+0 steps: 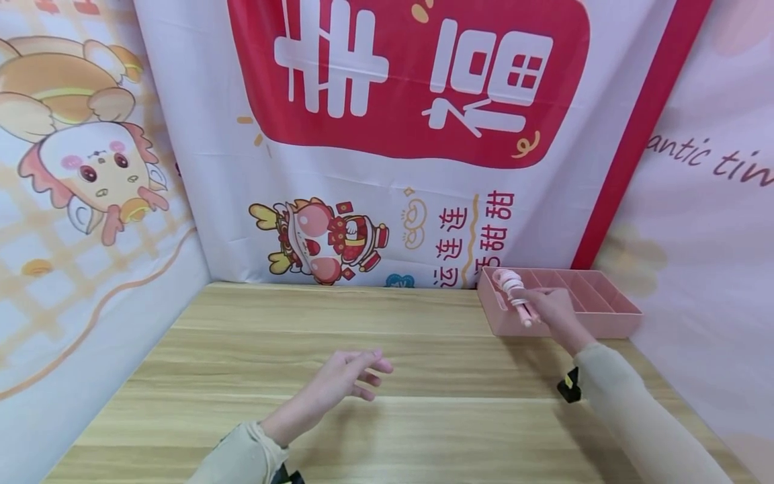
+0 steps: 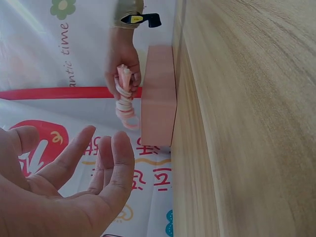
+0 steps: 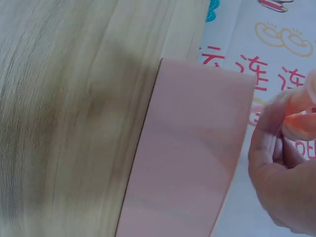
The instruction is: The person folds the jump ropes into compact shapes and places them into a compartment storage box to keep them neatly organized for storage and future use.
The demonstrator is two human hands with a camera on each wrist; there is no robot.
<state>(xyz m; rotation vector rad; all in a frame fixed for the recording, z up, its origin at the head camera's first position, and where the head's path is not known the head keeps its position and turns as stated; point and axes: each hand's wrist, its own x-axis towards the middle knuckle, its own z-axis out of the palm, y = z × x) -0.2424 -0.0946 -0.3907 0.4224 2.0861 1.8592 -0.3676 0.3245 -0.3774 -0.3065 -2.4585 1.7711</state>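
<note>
My right hand (image 1: 553, 310) pinches a coiled jump rope (image 1: 510, 285) with pale cord wound round its pink handles. It holds the rope over the left end of a pink divided box (image 1: 559, 327) at the back right of the table. In the left wrist view, the handle ends of the jump rope (image 2: 124, 79) stick out from the fingers. The right wrist view has the right hand (image 3: 286, 182) beside the box wall (image 3: 187, 148), with the rope partly cut off by the frame edge. My left hand (image 1: 341, 380) hovers above the table, fingers loosely bent, holding nothing.
The wood-grain table (image 1: 290, 323) runs back to a printed cloth (image 1: 224, 222) hanging behind it. Cloth walls also stand at the left (image 1: 109, 289) and right (image 1: 695, 269). Upright dividers split the box into several compartments.
</note>
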